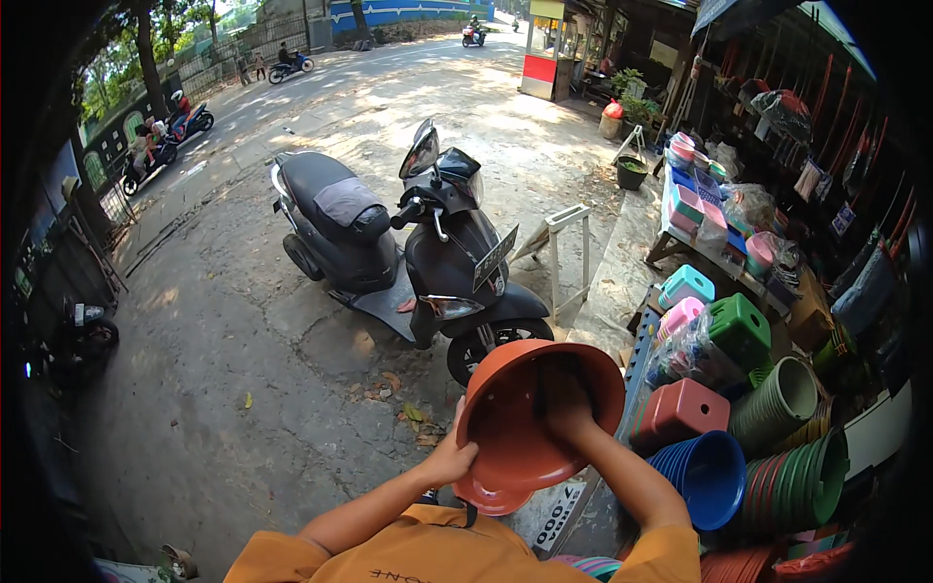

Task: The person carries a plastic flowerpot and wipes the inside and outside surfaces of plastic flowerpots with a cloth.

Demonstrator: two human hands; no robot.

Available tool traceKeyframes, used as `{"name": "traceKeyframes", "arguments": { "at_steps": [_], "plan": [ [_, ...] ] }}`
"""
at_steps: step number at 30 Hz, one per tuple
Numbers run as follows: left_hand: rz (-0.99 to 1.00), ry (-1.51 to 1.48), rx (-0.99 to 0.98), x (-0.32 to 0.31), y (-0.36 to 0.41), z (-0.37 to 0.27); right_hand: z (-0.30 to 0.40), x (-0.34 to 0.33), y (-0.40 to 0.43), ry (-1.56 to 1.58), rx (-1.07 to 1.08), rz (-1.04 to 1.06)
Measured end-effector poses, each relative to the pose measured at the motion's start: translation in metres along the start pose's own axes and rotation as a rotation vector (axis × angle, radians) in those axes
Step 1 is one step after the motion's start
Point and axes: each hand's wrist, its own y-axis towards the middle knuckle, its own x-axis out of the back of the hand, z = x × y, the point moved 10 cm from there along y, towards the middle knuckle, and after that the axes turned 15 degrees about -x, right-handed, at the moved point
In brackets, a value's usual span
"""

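Observation:
A terracotta-coloured plastic basin (510, 437) is tilted up in front of my chest, its opening turned towards me. My left hand (453, 455) grips its left rim, thumb on the inside and fingers outside. My right hand (567, 404) reaches into the basin against its shaded inner wall. Something dark, possibly a cloth, shows by the fingers, but shadow hides the fingers and any hold. Under the basin's lower edge, a second reddish plastic rim (496, 501) is partly visible.
A black scooter (444, 255) stands just beyond the basin, near a white folding sign frame (570, 255). To the right are stacked blue buckets (703, 477), green buckets (798, 477), plastic stools (681, 415) and a goods table (674, 233). Motorcycles (291, 67) are on the road.

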Motion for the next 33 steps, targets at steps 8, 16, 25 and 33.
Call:
{"name": "traceKeyframes", "arguments": {
  "at_steps": [8,16,25,33],
  "plan": [
    [-0.076,0.105,-0.184,-0.002,-0.023,0.019,0.062,-0.188,-0.053,0.637,-0.434,0.541],
    [-0.11,0.016,-0.074,0.004,-0.032,0.039,0.006,-0.043,0.014,2.497,-0.685,-0.159],
    [-0.099,0.044,0.021,-0.018,-0.018,0.063,0.032,-0.065,-0.012,2.204,-0.602,-0.171],
    [-0.008,0.025,-0.032,0.035,0.012,0.034,0.026,-0.097,-0.063,0.031,-0.121,0.482]
  ]
}}
